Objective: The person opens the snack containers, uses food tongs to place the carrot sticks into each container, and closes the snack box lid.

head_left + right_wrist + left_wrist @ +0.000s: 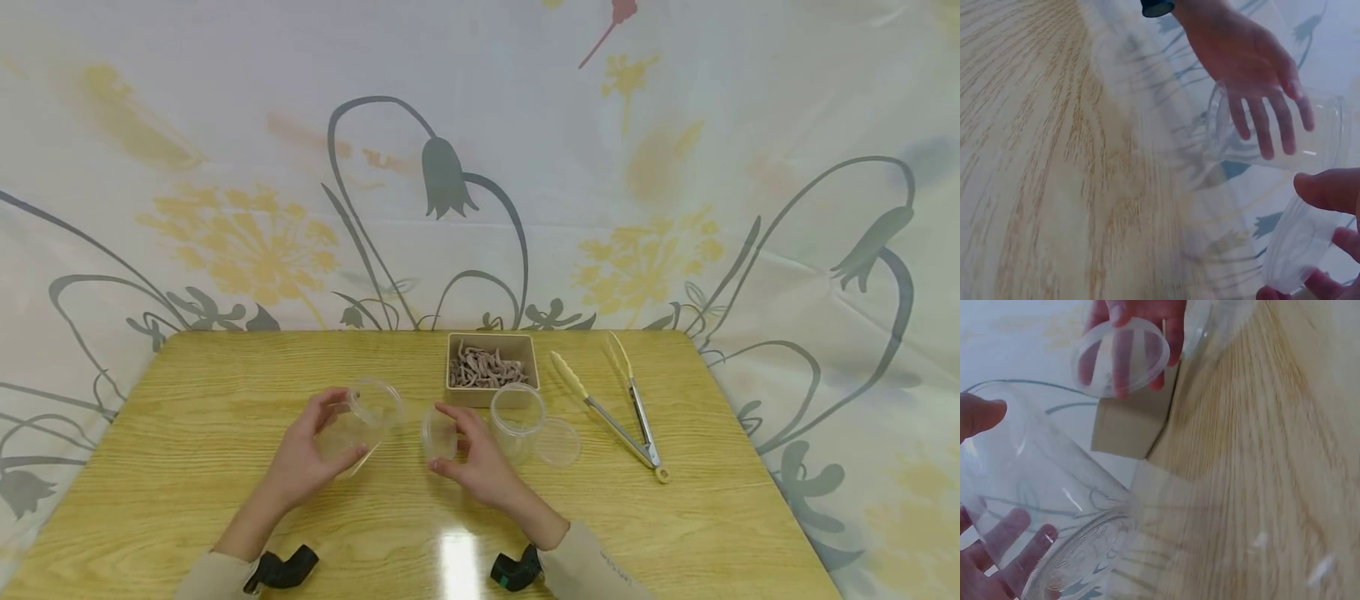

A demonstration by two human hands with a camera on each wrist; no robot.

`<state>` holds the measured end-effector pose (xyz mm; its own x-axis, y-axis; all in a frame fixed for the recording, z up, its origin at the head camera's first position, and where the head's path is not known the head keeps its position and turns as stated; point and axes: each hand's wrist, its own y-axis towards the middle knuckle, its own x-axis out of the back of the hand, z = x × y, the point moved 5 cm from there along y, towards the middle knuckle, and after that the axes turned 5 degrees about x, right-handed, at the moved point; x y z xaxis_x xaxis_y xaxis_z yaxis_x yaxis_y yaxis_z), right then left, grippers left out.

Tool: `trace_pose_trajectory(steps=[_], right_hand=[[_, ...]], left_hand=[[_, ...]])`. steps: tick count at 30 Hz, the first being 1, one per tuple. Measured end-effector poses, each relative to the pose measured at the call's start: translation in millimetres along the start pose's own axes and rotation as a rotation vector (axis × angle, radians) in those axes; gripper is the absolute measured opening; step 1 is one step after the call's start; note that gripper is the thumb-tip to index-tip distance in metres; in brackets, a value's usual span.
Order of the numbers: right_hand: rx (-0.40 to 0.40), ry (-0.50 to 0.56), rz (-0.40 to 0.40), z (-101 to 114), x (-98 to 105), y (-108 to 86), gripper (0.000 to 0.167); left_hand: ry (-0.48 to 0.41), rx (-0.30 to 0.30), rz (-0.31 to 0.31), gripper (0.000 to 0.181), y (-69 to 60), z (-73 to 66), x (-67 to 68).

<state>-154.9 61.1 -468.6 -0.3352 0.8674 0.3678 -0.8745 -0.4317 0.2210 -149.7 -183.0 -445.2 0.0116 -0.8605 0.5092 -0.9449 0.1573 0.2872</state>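
My left hand (311,454) grips a clear plastic jar (1066,469), tilted, with the thumb on one side and fingers on the other. To its right, my right hand (480,467) pinches a clear round lid (1121,357) by its edge. The lid stands on edge, apart from the jar. In the right wrist view the lid (1300,250) sits close below the jar (1272,137), with the left hand's fingers seen through the clear wall.
Behind the right hand stands a second clear jar (517,421), with another clear lid (557,442) flat beside it. A beige box (468,400) at the back holds brownish-grey strips (487,368). Open tongs (622,433) with cream tips lie to the right on the wooden table (225,400).
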Motion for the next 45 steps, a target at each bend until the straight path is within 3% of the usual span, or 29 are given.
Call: trace_pose_trajectory(steps=[6, 10, 15, 26, 37, 45], right_hand=[[-0.015, -0.114, 0.011, -5, -4, -1.0, 0.073], [-0.019, -0.171, 0.007, -8, -7, -1.9, 0.071], [-0.023, -0.266, -0.021, -13, -12, -2.4, 0.069], [-0.097, -0.314, -0.091, -15, -21, 0.4, 0.073], [-0.118, -0.259, -0.116, -16, -20, 0.7, 0.072], [-0.081, -0.237, -0.168, -12, -16, 0.2, 0.067]], left_hand=[[-0.187, -0.010, -0.015, 0.076, 0.5, 4.2, -6.4], [-0.235, -0.017, -0.006, 0.081, 1.7, 4.2, -12.4], [-0.231, -0.027, 0.012, 0.080, 3.1, 3.8, -19.5], [-0.197, -0.007, 0.065, 0.078, 3.4, 10.5, -33.2], [-0.217, -0.002, 0.079, 0.078, 5.7, 9.4, -41.8], [-0.216, 0.030, 0.108, 0.074, 8.1, 8.9, -45.3]])
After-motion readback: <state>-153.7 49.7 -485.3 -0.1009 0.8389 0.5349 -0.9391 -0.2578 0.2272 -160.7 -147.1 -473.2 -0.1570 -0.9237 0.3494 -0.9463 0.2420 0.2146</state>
